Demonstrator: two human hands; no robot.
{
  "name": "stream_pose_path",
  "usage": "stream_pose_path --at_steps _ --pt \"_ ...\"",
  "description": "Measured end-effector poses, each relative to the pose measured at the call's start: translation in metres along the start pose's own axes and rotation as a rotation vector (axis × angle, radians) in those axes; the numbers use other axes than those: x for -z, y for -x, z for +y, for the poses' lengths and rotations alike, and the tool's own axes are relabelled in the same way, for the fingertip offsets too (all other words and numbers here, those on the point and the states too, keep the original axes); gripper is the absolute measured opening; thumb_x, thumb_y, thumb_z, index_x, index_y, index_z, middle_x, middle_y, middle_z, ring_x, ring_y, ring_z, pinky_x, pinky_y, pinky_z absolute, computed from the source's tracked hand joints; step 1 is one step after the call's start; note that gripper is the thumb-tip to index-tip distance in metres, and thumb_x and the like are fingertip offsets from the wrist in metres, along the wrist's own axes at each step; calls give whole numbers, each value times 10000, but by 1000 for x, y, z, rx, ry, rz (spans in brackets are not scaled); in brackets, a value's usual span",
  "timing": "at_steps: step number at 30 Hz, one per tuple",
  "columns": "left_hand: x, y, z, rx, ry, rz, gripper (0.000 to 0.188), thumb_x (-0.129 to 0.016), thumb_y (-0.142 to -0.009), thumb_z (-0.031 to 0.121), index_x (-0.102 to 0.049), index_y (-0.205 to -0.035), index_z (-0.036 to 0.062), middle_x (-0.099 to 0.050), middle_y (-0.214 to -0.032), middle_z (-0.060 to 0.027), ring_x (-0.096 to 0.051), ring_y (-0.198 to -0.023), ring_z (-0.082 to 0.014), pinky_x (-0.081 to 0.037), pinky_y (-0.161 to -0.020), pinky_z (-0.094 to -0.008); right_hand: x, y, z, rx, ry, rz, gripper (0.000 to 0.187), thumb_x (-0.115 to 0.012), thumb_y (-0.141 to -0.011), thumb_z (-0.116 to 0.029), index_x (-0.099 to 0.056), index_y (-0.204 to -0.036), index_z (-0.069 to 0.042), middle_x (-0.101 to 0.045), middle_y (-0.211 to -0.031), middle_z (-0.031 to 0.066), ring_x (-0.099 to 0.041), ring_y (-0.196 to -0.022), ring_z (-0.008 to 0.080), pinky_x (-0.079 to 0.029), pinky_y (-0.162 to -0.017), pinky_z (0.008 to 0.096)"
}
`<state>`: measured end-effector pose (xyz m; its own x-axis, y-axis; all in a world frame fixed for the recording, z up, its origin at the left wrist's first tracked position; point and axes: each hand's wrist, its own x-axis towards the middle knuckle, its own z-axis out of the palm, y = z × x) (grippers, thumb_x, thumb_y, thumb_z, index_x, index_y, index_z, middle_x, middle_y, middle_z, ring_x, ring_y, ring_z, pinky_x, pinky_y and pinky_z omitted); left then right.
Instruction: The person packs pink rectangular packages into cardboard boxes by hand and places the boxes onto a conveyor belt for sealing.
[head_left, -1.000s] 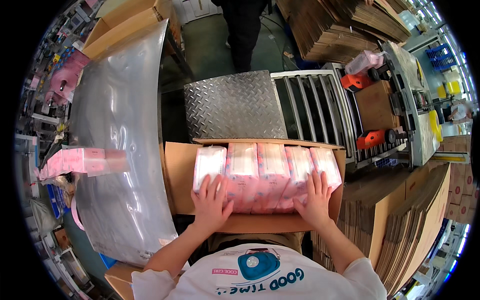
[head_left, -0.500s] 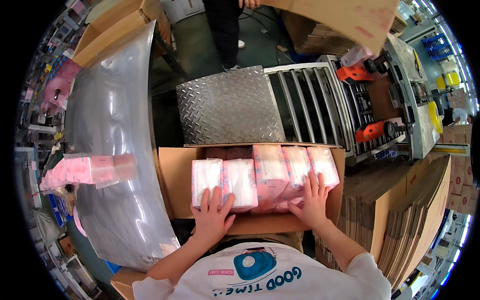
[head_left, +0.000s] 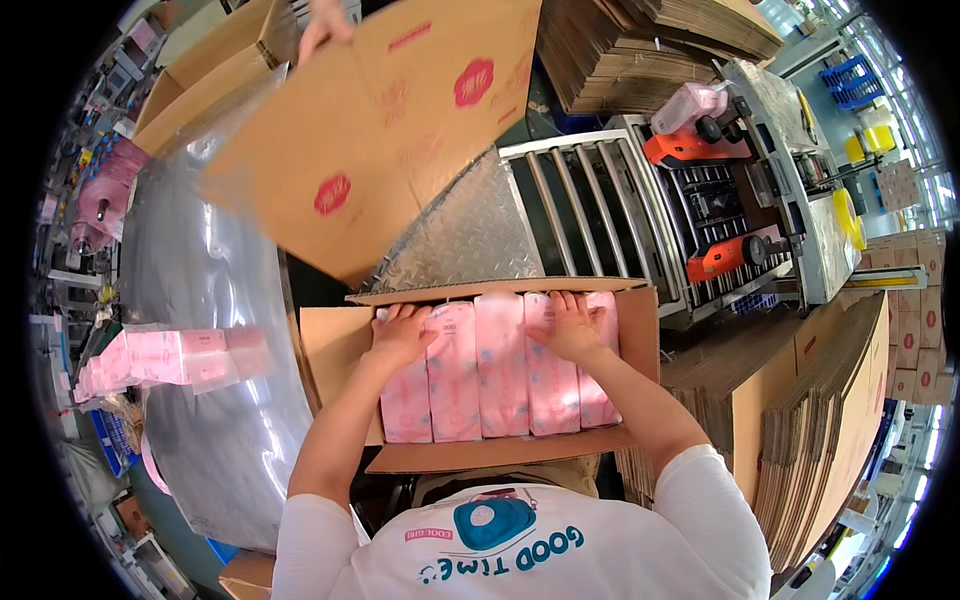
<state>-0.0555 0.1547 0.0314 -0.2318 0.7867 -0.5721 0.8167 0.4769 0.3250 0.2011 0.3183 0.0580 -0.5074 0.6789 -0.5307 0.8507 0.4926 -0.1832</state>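
An open cardboard box point(head_left: 640, 350) stands in front of me with its flaps folded out. Inside it, several pink plastic-wrapped packs point(head_left: 502, 375), which look like tissue packs, lie side by side in a row. My left hand point(head_left: 402, 338) rests on the far ends of the left packs, fingers stretched toward the box's far wall. On the far ends of the right packs lies my right hand point(head_left: 572, 332), its fingers spread. Neither hand is wrapped round a pack.
Beyond the box, another person's hand point(head_left: 325, 25) holds a large cardboard piece point(head_left: 400, 130) over a metal plate point(head_left: 465, 245). A roller conveyor point(head_left: 580, 210) leads right to a machine with orange parts point(head_left: 725, 258). Left is a shiny metal chute point(head_left: 215, 440) with pink packs point(head_left: 180, 355); right, flattened cartons point(head_left: 820, 430).
The packs stood unevenly with pale ends up; now they lie level with pink faces up. Both my hands have moved to their far ends. The other person's cardboard has swung left and nearer.
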Motion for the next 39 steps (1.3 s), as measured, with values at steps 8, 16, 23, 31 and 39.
stream_pose_path --at_steps 8,16,23,31,39 --pt "-10 3 6 102 24 93 576 -540 -841 455 -422 -1330 174 -375 -1397 0 -250 -1328 -208 -237 -978 -537 -15 37 39 291 195 305 703 -664 -726 -415 -443 -1222 31 -559 -1151 154 -533 -1021 292 -363 -856 420" --pt "-13 39 -16 -194 341 612 390 -598 -843 150 -538 -1221 76 -514 -1256 -121 -483 -1154 -259 -374 -963 -358 -18 124 55 240 7 284 667 -678 -720 -348 -443 -1247 -12 -476 -1257 145 -483 -1104 292 -334 -925 416" --pt "75 58 -123 103 731 979 414 -505 -936 230 -463 -1266 -17 -513 -1264 -152 -508 -1122 -205 -371 -963 -308 14 33 66 173 -56 660 463 -614 -765 -229 -513 -1144 17 -527 -1199 191 -478 -1134 332 -334 -1000 422" --pt "52 130 -202 998 723 1048 612 -560 -879 259 -332 -1333 -82 -402 -1350 -228 -461 -1184 -296 -374 -979 -371 -12 20 77 131 -41 496 143 -599 -763 -156 -595 -847 -40 -616 -950 125 -547 -925 309 -408 -838 398" --pt "17 118 8 -88 817 985 344 -448 -925 74 -468 -1260 -1 -522 -1262 -113 -504 -1134 -193 -395 -944 -313 17 170 54 405 -166 652 165 -680 -696 -88 -558 -805 -69 -561 -957 64 -511 -989 267 -366 -911 403"
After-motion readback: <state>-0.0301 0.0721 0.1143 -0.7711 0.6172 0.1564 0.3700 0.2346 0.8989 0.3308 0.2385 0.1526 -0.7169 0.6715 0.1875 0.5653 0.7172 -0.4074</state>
